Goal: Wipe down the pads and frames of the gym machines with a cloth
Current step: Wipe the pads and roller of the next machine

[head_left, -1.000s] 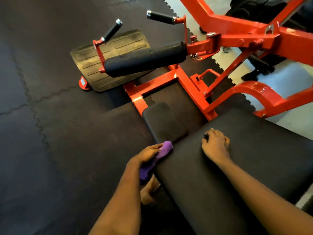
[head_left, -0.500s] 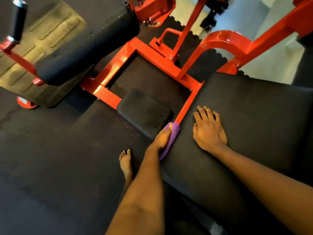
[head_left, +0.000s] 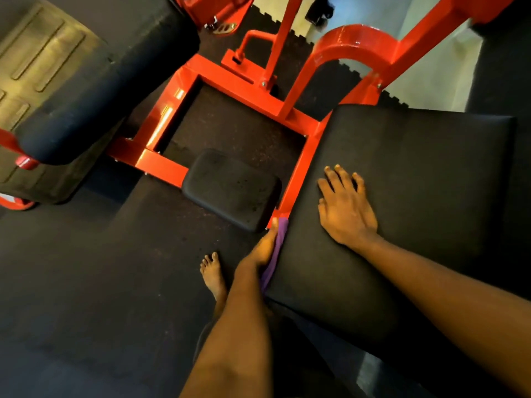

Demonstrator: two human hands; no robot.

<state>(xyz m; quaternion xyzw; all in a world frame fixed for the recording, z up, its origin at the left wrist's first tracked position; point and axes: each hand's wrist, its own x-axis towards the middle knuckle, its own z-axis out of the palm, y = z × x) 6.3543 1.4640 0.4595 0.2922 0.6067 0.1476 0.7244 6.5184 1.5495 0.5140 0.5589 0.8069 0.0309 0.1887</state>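
Head view, only one. My left hand (head_left: 265, 248) was at 6 o'clock from frame centre, pressing the purple cloth (head_left: 280, 242) flat against the left side edge of the big seat pad (head_left: 416, 182). The fingers I could see lay straight along the cloth, pressing rather than pinching; any fingers tucked behind it were hidden. My right hand (head_left: 346, 214) lay at 3 o'clock from the cloth, palm down on the pad top, fingers spread and straight, holding nothing, likely bracing.

The cloth looked thin, soft, light and limp, bunched into a narrow strip along the pad edge. It would probably fold and slip unless backed by a flat palm or gathered in the fist mid-length. Colour plain purple, no visible print or stains.

The pad was matte black, smooth, probably firm foam under vinyl. The red frame (head_left: 301, 162) ran up from the cloth's tip towards 12 o'clock, glossy paint, rigid. The small pad (head_left: 232, 188) sat at 10 o'clock from the cloth, dusty-speckled, apparently not yet wiped. The roller pad (head_left: 109, 81) was further off at 10 o'clock. My bare foot (head_left: 214, 275) was at 8 o'clock on the floor mat (head_left: 71, 282).
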